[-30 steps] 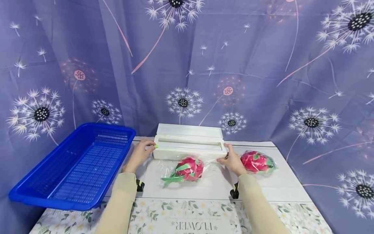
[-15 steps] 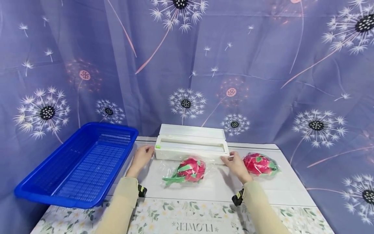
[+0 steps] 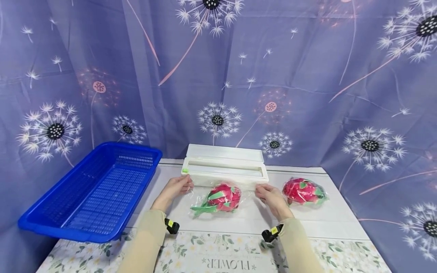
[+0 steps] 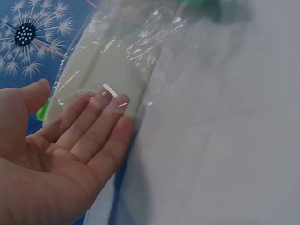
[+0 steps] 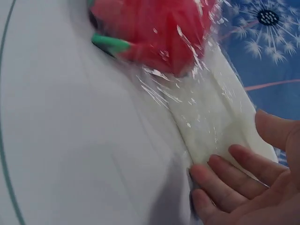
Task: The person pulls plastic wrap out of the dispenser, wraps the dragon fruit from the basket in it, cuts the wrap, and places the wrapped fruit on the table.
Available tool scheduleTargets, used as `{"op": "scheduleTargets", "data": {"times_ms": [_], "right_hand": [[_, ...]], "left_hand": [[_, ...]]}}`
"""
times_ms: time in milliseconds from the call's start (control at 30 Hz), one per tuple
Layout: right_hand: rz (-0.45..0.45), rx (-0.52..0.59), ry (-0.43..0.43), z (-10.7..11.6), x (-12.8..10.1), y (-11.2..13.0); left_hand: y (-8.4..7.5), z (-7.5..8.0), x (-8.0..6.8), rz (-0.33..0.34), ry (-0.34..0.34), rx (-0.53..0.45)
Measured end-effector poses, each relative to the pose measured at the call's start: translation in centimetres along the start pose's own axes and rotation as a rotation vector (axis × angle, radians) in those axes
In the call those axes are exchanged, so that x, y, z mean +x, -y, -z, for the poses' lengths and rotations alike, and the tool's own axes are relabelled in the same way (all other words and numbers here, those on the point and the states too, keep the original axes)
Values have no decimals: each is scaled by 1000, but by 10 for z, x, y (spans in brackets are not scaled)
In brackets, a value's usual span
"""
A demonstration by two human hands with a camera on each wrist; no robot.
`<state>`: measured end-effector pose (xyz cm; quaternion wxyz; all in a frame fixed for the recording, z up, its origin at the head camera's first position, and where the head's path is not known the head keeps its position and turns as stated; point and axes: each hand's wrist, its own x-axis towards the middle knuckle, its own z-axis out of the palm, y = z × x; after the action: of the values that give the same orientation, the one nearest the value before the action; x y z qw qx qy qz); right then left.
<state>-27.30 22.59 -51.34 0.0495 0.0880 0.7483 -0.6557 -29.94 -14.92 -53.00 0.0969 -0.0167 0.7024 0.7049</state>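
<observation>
A pink dragon fruit with green scales (image 3: 222, 197) lies on a sheet of clear cling film (image 3: 196, 195) pulled out from the white dispenser box (image 3: 225, 170). My left hand (image 3: 179, 186) is at the film's left edge. In the left wrist view its fingers (image 4: 101, 119) are straight, their tips under the film (image 4: 140, 47) beside the box (image 4: 105, 70). My right hand (image 3: 268, 192) is at the film's right edge. Its straight fingers (image 5: 225, 176) touch the table at the box's foot (image 5: 218, 117), close to the fruit (image 5: 154, 28).
A second dragon fruit wrapped in film (image 3: 304, 190) lies at the right of the white table (image 3: 327, 218). A blue plastic basket (image 3: 95, 189) overhangs the table's left side. A flowered cloth (image 3: 218, 254) covers the near edge, and a dandelion curtain hangs behind.
Both hands have left the ends of the dispenser box and come nearer, to the film's side edges beside the middle fruit.
</observation>
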Motion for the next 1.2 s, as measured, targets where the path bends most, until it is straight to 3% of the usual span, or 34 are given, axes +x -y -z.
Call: {"op": "scheduleTargets", "data": {"times_ms": [233,500,700,1000,1200], "right_hand": [[37,-37,-31,-14,1,-5],[88,-68,-84,-19,-2,-7],[209,-75,-109,-25,-5,-4],[376,-122,-109,-36,-19,7],[410,-177,-113,-46,-25,10]], "left_hand": [[5,-11,2,-51,17,-31],[-3,-21,0,-162,-29,16],[-11,-26,-8,-236,-19,44],[-23,-36,-29,-364,2,218],[-27,-48,-48,-409,-29,349]]}}
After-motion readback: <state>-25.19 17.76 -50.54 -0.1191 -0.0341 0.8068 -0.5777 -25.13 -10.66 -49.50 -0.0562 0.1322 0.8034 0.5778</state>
